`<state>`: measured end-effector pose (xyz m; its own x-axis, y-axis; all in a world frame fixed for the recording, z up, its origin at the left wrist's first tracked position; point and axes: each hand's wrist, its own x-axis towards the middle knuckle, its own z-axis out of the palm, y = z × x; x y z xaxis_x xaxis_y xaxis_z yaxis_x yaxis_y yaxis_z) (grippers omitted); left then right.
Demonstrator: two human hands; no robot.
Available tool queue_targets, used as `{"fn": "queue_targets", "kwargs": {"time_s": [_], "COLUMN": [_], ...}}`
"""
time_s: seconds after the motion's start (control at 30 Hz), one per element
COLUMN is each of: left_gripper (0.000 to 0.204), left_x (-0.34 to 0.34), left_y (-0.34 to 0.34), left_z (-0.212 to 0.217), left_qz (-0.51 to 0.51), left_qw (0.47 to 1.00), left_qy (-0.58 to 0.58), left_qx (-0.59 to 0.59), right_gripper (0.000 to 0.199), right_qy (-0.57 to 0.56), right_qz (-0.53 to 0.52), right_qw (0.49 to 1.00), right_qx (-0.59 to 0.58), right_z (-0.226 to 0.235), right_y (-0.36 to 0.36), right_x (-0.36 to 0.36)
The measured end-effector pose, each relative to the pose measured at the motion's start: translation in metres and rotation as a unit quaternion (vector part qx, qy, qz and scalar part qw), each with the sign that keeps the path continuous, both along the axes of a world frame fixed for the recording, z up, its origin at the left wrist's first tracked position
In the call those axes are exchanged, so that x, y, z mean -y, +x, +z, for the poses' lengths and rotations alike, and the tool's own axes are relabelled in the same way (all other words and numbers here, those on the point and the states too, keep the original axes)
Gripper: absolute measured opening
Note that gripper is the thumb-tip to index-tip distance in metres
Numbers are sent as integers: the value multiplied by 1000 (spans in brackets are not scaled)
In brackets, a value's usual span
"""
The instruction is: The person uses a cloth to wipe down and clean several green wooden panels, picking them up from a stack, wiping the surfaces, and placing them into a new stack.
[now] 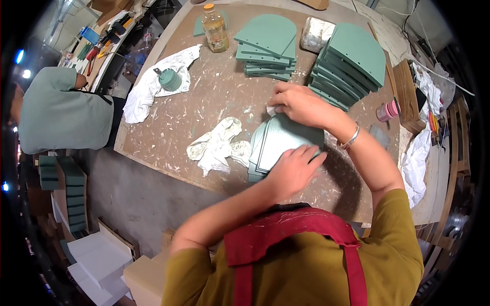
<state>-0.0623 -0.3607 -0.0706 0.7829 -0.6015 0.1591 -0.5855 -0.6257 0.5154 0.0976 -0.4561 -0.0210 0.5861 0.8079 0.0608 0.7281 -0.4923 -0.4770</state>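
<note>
Left hand (pixel 295 171), blurred, lay over the panel's near edge, fingers loosely spread; contact unclear. Panel (pixel 278 140): pale green, flat, glossy, top of a skewed pile mid-table, left of it a crumpled rag (pixel 217 145). Right hand (pixel 301 104) pinched a white wad (pixel 272 109) at the panel's far edge. Probably edge wiping; next move called for light, even pressure, panel steadied. Farther: two green stacks (pixel 268 33).
</note>
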Motion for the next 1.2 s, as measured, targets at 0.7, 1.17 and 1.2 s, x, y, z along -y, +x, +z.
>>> {"fn": "queue_targets", "kwargs": {"time_s": [0.7,1.17,1.2], "left_gripper": [58,56,55], "left_x": [-7,-7,-6], "left_y": [47,46,46], "left_z": [-19,-22,-22], "left_qz": [-13,-1,3], "left_qw": [997,996,997], "left_qy": [55,38,32], "left_qx": [52,75,75], "right_gripper": [23,23,23], "right_qy": [-30,16,35], "right_qz": [-142,-284,-276], "right_qw": [988,955,957], "right_qx": [-54,-84,-81], "right_z": [-16,-17,-17], "right_y": [10,-8,-9], "right_x": [24,59,58]}}
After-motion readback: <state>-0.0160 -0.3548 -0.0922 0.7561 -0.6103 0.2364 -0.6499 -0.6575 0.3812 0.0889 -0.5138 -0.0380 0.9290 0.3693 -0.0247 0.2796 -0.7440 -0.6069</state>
